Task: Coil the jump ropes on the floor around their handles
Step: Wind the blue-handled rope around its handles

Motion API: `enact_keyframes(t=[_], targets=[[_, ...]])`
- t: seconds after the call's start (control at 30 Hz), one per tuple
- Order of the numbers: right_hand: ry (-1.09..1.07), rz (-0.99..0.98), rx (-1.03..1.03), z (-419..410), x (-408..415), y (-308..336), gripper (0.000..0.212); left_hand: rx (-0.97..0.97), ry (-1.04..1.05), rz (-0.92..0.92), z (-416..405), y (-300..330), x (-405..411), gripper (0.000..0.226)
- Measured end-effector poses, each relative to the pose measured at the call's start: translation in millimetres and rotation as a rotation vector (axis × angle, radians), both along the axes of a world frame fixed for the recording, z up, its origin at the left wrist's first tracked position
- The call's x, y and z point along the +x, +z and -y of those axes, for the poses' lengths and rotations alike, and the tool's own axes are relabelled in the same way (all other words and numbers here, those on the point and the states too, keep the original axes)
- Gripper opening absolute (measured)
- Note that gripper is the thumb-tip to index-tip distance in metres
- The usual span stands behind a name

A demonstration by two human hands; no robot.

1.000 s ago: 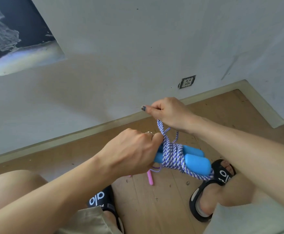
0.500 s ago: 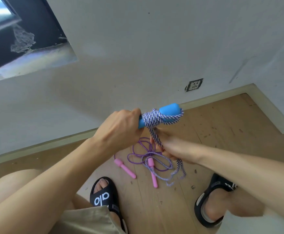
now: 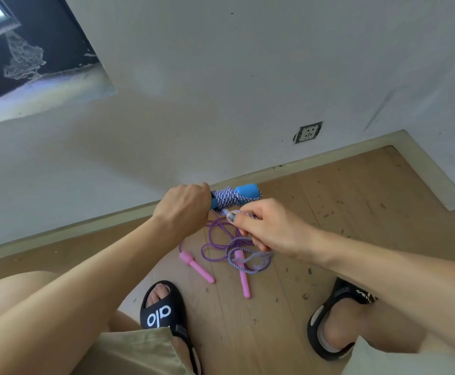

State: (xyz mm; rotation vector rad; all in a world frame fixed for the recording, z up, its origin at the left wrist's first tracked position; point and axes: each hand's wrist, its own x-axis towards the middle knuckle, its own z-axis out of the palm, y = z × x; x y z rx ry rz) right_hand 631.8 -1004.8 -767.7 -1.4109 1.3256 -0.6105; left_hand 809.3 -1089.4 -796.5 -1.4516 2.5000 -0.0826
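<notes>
My left hand grips the blue foam handles of a jump rope, held above the floor near the wall. Purple-and-white braided rope is wound around those handles. My right hand pinches the free length of that braided rope just below the handles; a loose loop of it hangs down to the floor. A second jump rope lies uncoiled on the floor beneath: thin purple cord with two pink handles.
Wooden floor with scattered small debris. A white wall with a socket and a baseboard runs behind. My two feet in black sandals flank the ropes.
The blue handles rose from low over my right foot toward the wall. My right hand dropped from above them to below, then came up again, pulling the braided rope.
</notes>
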Motion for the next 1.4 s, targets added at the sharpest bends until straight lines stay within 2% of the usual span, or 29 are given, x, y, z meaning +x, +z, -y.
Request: enact_keyframes(t=[0.13, 0.3, 0.4, 0.53, 0.67, 0.8, 0.9, 1.03, 1.07, 1.17, 1.23, 1.33, 1.4], targets=[[0.021, -0.174, -0.191, 18.3, -16.0, 20.1, 0.046, 0.039, -0.022, 0.031, -6.8, -5.3, -3.9, 0.010], [0.079, -0.431, -0.387, 31.3, -25.8, 42.9, 0.055, 0.059, -0.122, 0.046, -19.8, -10.2, -18.5, 0.026], [0.123, -0.461, -0.409, 28.6, -20.9, 52.3, 0.056, 0.088, -0.146, 0.070, -19.8, -11.6, -20.0, 0.022], [0.213, -0.476, -0.418, 23.0, -7.9, 52.2, 0.055, 0.186, -0.243, 0.209, -19.4, -12.2, -17.8, 0.015], [0.105, -0.553, -0.375, 47.9, -27.5, 45.3, 0.058, 0.217, -0.223, 0.048, -35.3, -6.2, -27.7, 0.003], [0.025, -0.714, -0.367, 71.1, -49.6, 27.7, 0.059, 0.179, -0.265, -0.061, -51.8, 14.6, -34.7, 0.016], [0.014, -0.712, -0.327, 75.9, -53.0, 13.0, 0.065, 0.179, -0.278, -0.219, -58.9, 37.7, -31.5, 0.019], [0.051, -0.668, -0.166, 68.9, -47.4, 12.4, 0.064, 0.129, -0.251, -0.550, -60.1, 56.8, -15.9, 0.018], [0.045, -0.624, -0.093, 62.2, -49.3, 9.1, 0.060, 0.112, -0.224, -0.624, -57.6, 56.9, -12.0, 0.016], [0.068, -0.365, 0.154, 33.9, -44.4, -18.3, 0.038, 0.116, -0.109, -0.749, -52.2, 57.8, -7.7, 0.028], [0.017, -0.329, 0.093, 29.9, -33.6, -40.9, 0.031, 0.151, -0.026, -0.777, -49.4, 58.1, -8.1, 0.028], [0.031, -0.366, -0.003, 26.3, -13.7, -41.7, 0.056, 0.228, 0.218, -0.771, -31.3, 55.7, -7.1, 0.020], [0.023, -0.284, -0.111, 16.6, -7.8, -33.7, 0.044, 0.302, 0.377, -0.782, -13.5, 52.8, -1.0, 0.026]])
